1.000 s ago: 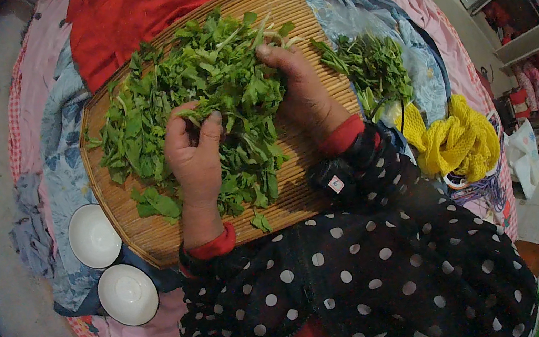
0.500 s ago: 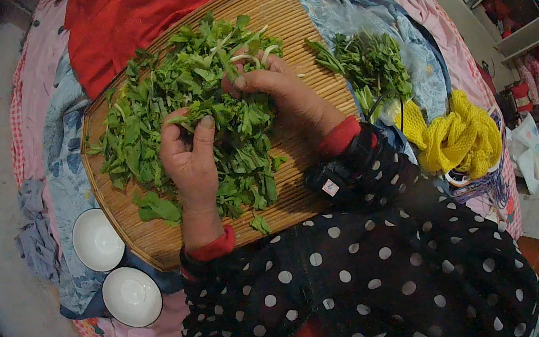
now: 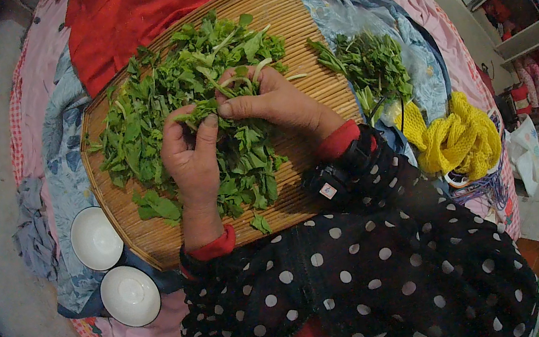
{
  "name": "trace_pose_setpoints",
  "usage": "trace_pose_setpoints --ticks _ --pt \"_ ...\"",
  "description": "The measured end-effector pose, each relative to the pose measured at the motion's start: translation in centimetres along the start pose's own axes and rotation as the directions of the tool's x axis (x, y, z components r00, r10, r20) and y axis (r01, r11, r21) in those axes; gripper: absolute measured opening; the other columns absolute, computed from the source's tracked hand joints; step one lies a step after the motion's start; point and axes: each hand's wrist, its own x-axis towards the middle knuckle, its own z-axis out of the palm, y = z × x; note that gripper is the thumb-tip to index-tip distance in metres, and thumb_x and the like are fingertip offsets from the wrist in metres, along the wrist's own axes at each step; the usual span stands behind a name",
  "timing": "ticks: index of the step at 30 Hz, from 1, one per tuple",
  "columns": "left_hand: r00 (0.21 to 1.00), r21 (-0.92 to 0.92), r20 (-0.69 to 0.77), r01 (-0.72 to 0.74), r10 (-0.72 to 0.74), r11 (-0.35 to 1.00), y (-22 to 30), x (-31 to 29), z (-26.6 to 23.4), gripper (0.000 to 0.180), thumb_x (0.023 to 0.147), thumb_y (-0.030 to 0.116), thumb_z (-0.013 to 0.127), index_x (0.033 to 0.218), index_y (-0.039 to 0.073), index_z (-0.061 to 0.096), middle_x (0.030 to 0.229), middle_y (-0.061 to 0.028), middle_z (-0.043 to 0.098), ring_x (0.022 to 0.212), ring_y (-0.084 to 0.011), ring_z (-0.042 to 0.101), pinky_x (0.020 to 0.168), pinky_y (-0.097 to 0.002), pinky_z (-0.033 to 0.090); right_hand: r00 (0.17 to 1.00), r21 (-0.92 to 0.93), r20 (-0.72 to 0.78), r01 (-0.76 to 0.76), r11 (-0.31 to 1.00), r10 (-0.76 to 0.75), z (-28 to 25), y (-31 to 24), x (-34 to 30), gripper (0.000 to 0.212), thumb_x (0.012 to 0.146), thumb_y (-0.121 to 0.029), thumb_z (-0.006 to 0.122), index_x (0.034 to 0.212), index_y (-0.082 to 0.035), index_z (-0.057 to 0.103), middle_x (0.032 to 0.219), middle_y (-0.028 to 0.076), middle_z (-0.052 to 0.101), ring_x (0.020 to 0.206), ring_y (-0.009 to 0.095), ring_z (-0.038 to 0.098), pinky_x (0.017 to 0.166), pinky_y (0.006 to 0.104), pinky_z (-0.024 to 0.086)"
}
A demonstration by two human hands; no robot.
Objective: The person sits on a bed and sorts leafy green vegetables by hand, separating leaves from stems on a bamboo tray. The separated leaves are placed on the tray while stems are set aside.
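A wide heap of torn leafy greens covers much of a slatted bamboo mat. Above the heap, my left hand pinches a small bunch of green leaves between thumb and fingers. Close against it, my right hand is curled with its thumb at the same leaves, and pale stems stick out from its fingers. The two hands nearly touch. A loose leaf lies near the mat's front edge.
Two white bowls stand left of the mat. To the right lie a bundle of greens on clear plastic and a yellow knitted cloth. Red fabric spreads behind the mat. A shelf stands at far right.
My right hand has moved down and left, bringing its thumb against the leaves held by my left hand. A pale stem now shows on the mat right of my right hand.
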Motion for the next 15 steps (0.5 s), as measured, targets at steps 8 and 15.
trace_pose_setpoints --ticks 8,15 --pt "0.999 0.003 0.002 0.044 -0.044 0.999 0.23 -0.11 -0.03 0.021 0.082 0.000 0.058 0.102 0.000 0.050 0.090 -0.0021 0.056 0.079 -0.0077 0.052 0.069 -0.0210 0.043 0.995 0.101 -0.098 -0.017 0.995 0.027 0.37 -0.21 -0.26 0.022 0.075 -0.006 0.064 0.093 -0.007 0.053 0.082 -0.003 0.054 0.076 0.008 0.051 0.068 0.0223 0.043" --pt "0.999 0.061 -0.021 0.044 -0.042 0.997 0.19 -0.06 -0.18 0.021 0.083 0.002 0.057 0.102 0.000 0.050 0.090 -0.0019 0.056 0.078 -0.0071 0.052 0.069 -0.0207 0.044 0.981 0.321 -0.168 -0.039 0.946 0.098 0.79 -0.54 -0.29 0.023 0.074 -0.008 0.063 0.094 -0.007 0.052 0.084 0.000 0.056 0.077 0.012 0.054 0.069 0.0255 0.046"
